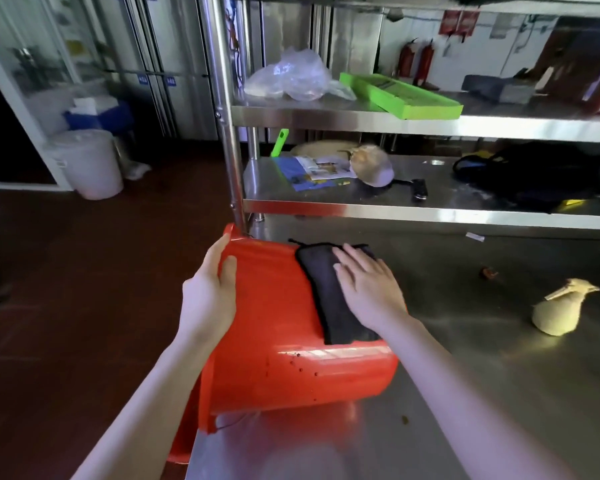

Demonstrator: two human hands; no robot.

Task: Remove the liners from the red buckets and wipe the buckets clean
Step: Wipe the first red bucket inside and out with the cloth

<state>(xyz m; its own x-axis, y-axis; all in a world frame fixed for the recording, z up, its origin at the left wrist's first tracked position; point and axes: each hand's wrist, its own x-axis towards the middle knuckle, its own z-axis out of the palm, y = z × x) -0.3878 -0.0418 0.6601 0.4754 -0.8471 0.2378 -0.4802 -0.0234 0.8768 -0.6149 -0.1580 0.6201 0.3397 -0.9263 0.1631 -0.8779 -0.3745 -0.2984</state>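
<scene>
Two hands shared the work: the left hand [208,292] gripped the red bucket [284,372] at its rim, thumb on the outer wall, seemingly to stop it rolling. The right hand [368,289] lay flat, fingers straight, pressing a black cloth [329,306] against the upturned side wall. The bucket lay on its side at the near left corner of the steel table [482,393], mouth turned left and overhanging the edge, which likely brought the outer wall uppermost for wiping. Dark specks [300,368] lower on the wall looked not yet wiped. The inside was hidden, so whether a liner remained could not be told. The rack's post [227,133] stood just beyond the rim, crowding that side. To the right, bare steel ran toward a tan pouch [558,313], well apart.
</scene>
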